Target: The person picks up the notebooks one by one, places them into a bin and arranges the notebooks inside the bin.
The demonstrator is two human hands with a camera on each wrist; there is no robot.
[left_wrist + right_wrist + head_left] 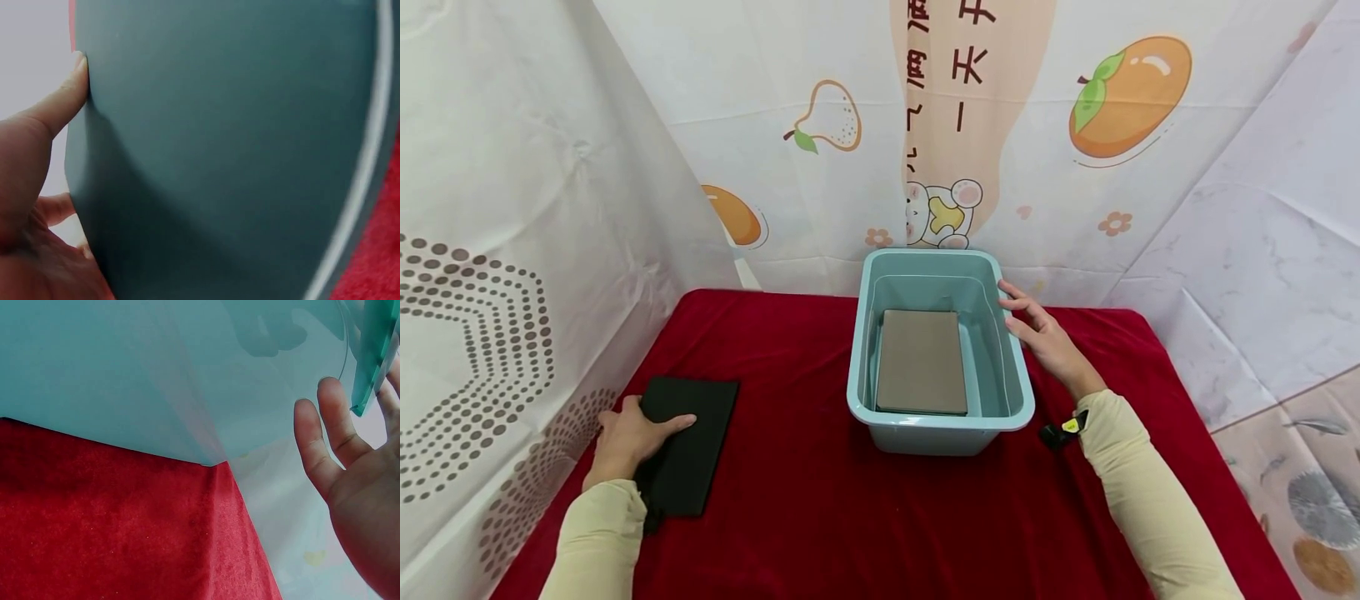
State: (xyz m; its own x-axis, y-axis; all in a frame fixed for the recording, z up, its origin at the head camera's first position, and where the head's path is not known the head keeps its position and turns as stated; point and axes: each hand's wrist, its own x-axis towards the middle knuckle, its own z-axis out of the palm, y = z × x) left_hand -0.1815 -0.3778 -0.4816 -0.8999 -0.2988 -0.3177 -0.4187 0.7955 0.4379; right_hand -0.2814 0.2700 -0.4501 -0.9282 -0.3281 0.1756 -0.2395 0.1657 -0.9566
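At the left side of the table my left hand [631, 439] grips a flat black book [688, 450] by its left edge, the thumb lying over the cover. Up close in the left wrist view, the dark cover [225, 125] fills most of the picture, with a pale strip along its right side. My right hand [1047, 337] is at the right rim of a light blue plastic bin [925, 433], fingers extended and spread. Inside that bin lies a grey-brown book [922, 362]. The right wrist view has the fingers [334, 412] beside the bin's outer wall [125, 369].
A dark red velvet cloth [790, 500] covers the table. White printed curtains [730, 67] hang behind and on both sides, close to the table's edges. The bin stands near the back edge, right of the middle.
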